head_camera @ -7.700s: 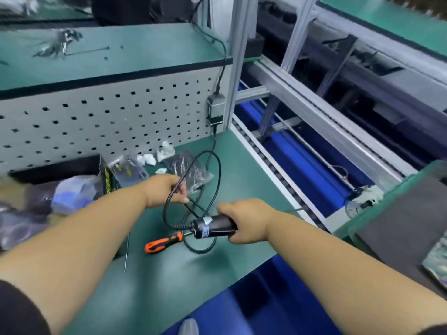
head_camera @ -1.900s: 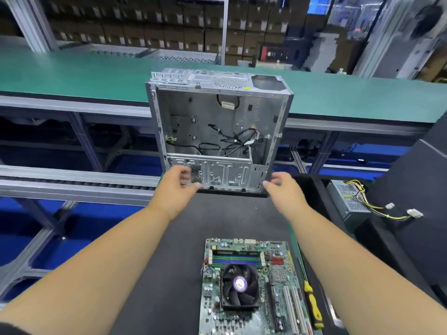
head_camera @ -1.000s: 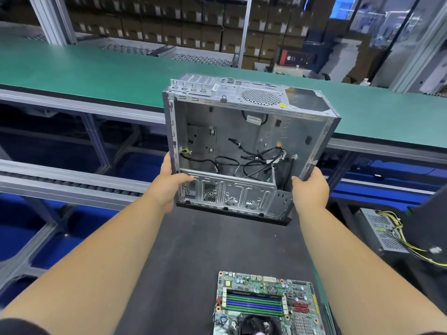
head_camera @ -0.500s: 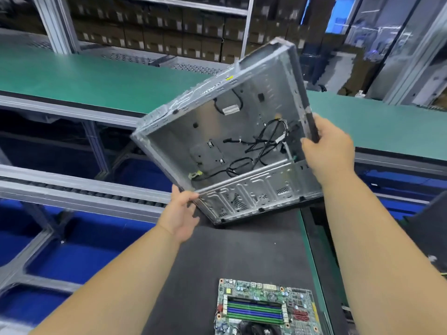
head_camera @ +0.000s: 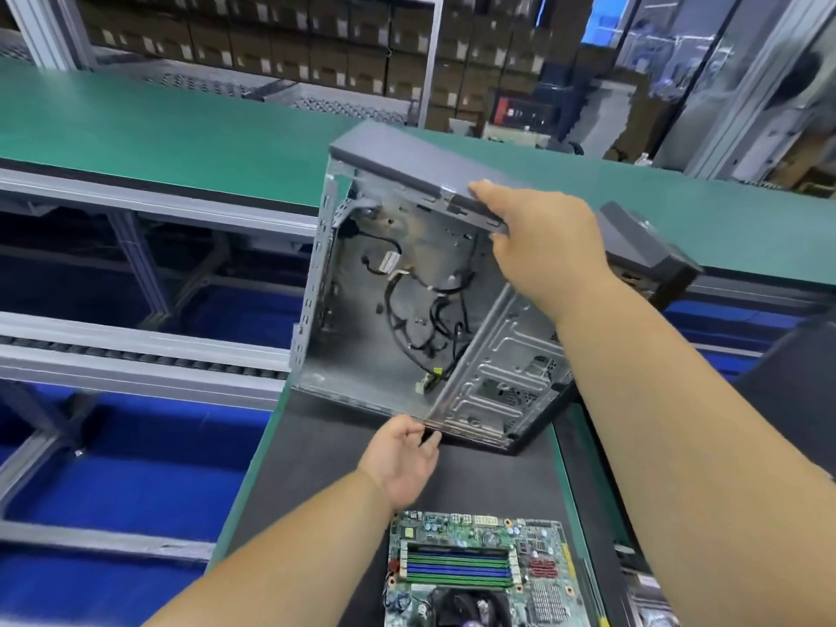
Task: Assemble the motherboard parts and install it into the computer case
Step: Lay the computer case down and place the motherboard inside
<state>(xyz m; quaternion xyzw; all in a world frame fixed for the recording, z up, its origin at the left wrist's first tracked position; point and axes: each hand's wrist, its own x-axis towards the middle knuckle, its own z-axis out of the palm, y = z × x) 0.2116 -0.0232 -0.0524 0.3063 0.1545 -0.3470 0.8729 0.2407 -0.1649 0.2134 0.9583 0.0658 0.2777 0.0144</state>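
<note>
**Case tilted on its near lower edge above the motherboard**

The computer case (head_camera: pixel 398 310) stands tipped on the dark table (head_camera: pixel 316 481), open side facing the viewer, cables loose inside. The right hand (head_camera: pixel 543 246) grips the case's upper edge, fingers curled over it; the left hand (head_camera: pixel 402 463) pinches the near bottom corner. The motherboard (head_camera: pixel 475 567) lies flat just nearer than the case, apart from it. Laying the case down likely pivots about the left-hand corner, toward the board.
</note>
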